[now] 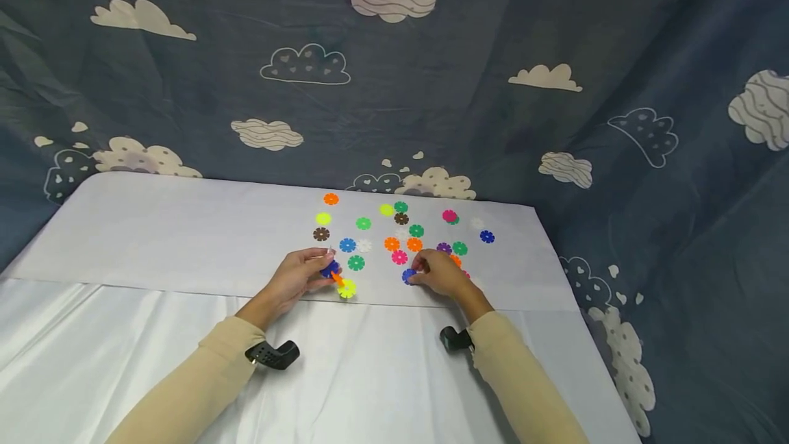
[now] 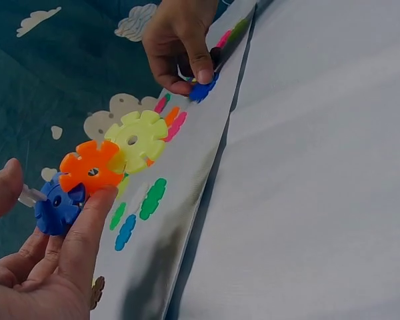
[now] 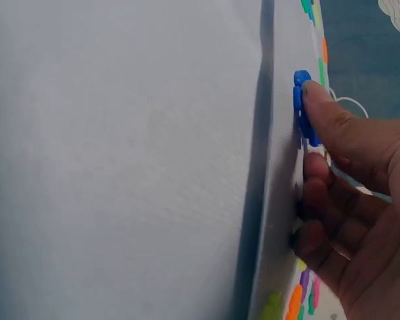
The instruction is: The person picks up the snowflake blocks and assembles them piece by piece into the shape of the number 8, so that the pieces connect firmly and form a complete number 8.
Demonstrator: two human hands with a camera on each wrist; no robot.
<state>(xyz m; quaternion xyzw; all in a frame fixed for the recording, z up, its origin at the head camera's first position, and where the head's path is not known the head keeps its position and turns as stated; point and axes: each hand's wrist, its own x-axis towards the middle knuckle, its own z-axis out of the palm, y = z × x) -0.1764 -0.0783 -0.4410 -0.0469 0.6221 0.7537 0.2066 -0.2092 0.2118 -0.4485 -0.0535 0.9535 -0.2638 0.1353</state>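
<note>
In my left hand [image 1: 297, 278] I hold a joined chain of notched flower-shaped plastic discs. The left wrist view shows its white disc [image 2: 31, 196], seen partly, a blue disc [image 2: 53, 212], an orange disc [image 2: 90, 167] and a yellow disc [image 2: 140, 139] at the far end. The fingers lie under the blue and orange pieces. My right hand [image 1: 441, 273] pinches a single blue disc [image 3: 303, 107] between thumb and fingers, a short way right of the chain. Whether that disc touches the table is unclear.
Loose discs in several colours lie beyond and between the hands, among them a brown disc [image 1: 321, 233], a green disc [image 1: 356, 263] and a pink disc [image 1: 399, 257]. A white cloth covers the table [image 1: 185, 238]. Behind it hangs a dark cloud-patterned curtain [image 1: 444, 88].
</note>
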